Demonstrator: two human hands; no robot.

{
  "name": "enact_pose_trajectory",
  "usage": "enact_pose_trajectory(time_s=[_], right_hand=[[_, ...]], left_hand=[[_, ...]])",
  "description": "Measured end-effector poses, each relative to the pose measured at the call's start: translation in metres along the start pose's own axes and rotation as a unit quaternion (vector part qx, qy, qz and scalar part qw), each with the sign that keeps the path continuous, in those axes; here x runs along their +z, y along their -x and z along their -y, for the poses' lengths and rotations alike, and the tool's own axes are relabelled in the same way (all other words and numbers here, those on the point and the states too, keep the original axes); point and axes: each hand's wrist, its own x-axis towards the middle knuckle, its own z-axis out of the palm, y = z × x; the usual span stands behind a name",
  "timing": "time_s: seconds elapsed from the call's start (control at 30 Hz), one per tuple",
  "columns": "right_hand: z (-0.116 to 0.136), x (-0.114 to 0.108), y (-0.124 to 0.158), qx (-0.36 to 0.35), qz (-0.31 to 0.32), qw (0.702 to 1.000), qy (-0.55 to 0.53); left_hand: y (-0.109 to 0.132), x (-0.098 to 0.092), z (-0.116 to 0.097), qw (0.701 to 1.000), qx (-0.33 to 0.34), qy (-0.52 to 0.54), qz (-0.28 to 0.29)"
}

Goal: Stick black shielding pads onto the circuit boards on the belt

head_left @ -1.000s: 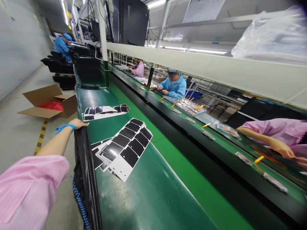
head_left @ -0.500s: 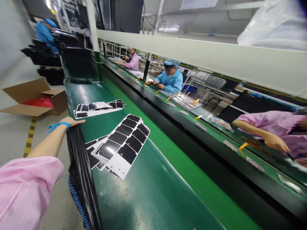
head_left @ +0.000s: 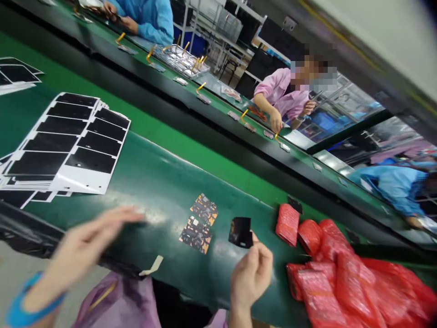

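Left hand (head_left: 85,243): blurred, lower left, fingers spread, holding nothing.
Right hand (head_left: 251,273): fingers pinch black piece (head_left: 241,232).
Writing: none readable.

Bare green counter (head_left: 150,177) lies open between the stack of black-and-white sheets (head_left: 64,146) at left and two small circuit pieces (head_left: 201,223) at centre; red packets (head_left: 327,259) crowd the right end, leaving only a narrow gap beside the black square (head_left: 241,231); a dark channel (head_left: 191,123) bounds the far edge.
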Motion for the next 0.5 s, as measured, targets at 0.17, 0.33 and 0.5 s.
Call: enact_pose_trajectory(time_s=[0.17, 0.33, 0.5], right_hand=[[0.025, 0.014, 0.044, -0.351, 0.308, 0.868, 0.167], [0.019, 0.0, 0.054, -0.359, 0.376, 0.845, 0.128], [-0.013, 0.022, 0.085, -0.301, 0.501, 0.794, 0.169]], left_hand=[[0.062, 0.095, -0.028, 0.947, -0.092, 0.282, 0.125], [0.09, 0.089, -0.008, 0.914, -0.172, 0.324, -0.17], [0.121, 0.022, 0.009, 0.87, -0.121, 0.336, -0.341]])
